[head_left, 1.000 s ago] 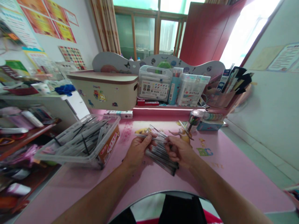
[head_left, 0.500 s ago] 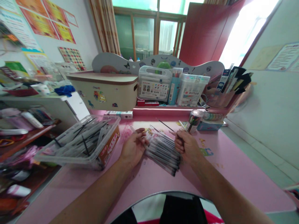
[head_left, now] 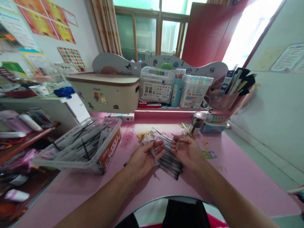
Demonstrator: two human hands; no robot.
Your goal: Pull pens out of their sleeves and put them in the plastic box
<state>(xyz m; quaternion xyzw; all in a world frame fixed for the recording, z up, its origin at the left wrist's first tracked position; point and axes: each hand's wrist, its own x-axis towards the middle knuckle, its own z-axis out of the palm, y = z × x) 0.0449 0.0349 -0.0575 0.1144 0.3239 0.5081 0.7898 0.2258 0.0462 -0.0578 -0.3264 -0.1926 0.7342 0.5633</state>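
Note:
A row of slim translucent pen refills [head_left: 169, 158] with black ends lies on the pink desk [head_left: 237, 183], between and partly under my hands. My left hand [head_left: 144, 158] is turned palm up at the row's left side, its fingers curled around a thin translucent strip [head_left: 153, 154]. At the row's right, my right hand [head_left: 188, 150] is closed with a thin white stick [head_left: 186, 128] poking up from its fingers. Small pale scraps show at the fingertips, too blurred to name. To the left stands a clear plastic box [head_left: 78, 163] full of similar slim pens or refills.
At the back, a shelf carries a cream lidded bin [head_left: 104, 91], a clear marker case [head_left: 156, 85] and a white marker box [head_left: 196, 91]. A can holding pens [head_left: 198, 122] and a blue box [head_left: 213, 127] stand at the right rear. A pen holder [head_left: 223, 98] is behind them.
Both hands have come closer together over the refills, and the left has turned more palm up. The thin black rod that jutted from my right hand is no longer visible.

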